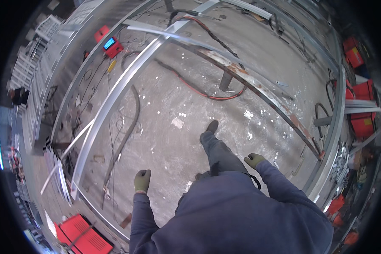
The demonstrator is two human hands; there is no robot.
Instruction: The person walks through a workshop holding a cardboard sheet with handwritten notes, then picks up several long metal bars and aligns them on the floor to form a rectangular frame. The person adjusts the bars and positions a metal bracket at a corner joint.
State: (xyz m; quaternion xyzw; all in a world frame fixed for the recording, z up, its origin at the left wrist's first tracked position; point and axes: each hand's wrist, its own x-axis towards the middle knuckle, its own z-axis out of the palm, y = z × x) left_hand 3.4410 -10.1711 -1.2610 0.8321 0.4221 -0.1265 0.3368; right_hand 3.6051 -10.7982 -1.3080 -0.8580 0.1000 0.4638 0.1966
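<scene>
My left hand (pixel 142 182), in an olive-green glove, hangs beside my body with its fingers curled in and nothing showing in them. My right hand (pixel 254 160), in a matching glove, hangs on the other side, loosely curled and holding nothing visible. Neither hand touches anything. My legs stand on the grey floor (pixel 165 127), one dark shoe (pixel 212 125) set forward. Nearest to my left hand lies a dark hose (pixel 133 114). A rusty, whitish-stained beam (pixel 258 86) slants down to the right, beyond my right hand.
A long silver metal bar (pixel 114 91) crosses at the left. Metal frame rails (pixel 336 110) surround me. A red machine with a lit screen (pixel 112 45) stands far left, another red machine (pixel 82 235) near left. Black-and-red cable (pixel 199 92) loops ahead. Metal pieces (pixel 57 173) lie at the left.
</scene>
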